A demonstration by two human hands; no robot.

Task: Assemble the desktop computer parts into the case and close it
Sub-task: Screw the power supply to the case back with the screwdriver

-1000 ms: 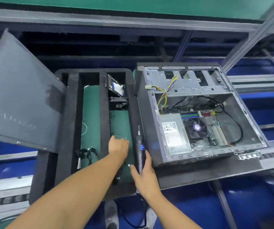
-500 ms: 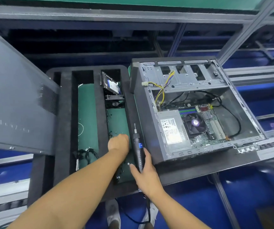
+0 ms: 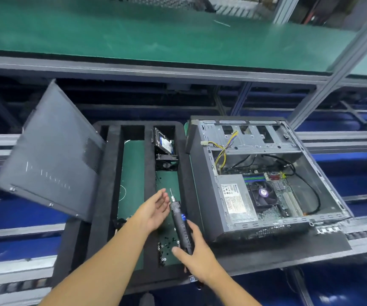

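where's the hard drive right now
In the head view the hard drive stands tilted at the far end of the foam tray's right slot, just behind a small fan, left of the open case.

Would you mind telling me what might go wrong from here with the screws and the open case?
1. The left hand is open beside the screwdriver tip; a screw passed across there may drop among the loose screws.
2. The yellow cables hang loose over the case and may snag.
3. The side panel leans tilted and may slide.
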